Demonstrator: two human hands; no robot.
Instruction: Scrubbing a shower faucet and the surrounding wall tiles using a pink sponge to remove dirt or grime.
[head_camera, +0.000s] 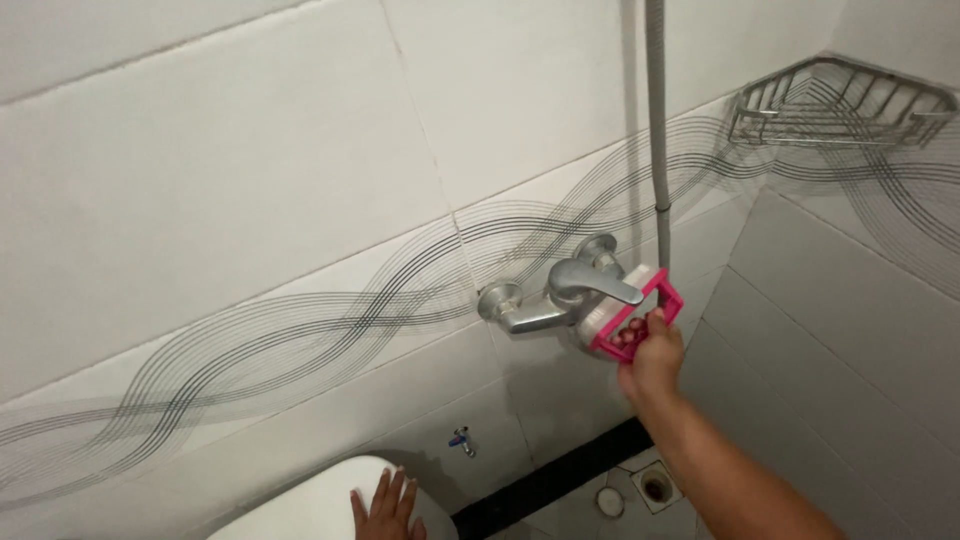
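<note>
The right hand is gripping a pink-handled white scrubbing brush, its bristles hiding behind the chrome wall-mounted shower mixer tap. At seven o'clock, the left hand is lying flat and open on the white toilet cistern lid, both running off the frame's bottom edge.

This is a home bathroom with a shower corner. Large white wall tiles with a grey wavy line pattern fill most of the frame. At centre a chrome shower mixer tap sits on the wall, with a metal hose rising from it. A wire corner shelf hangs at upper right. At the bottom lie a white toilet cistern lid and a floor drain.
</note>
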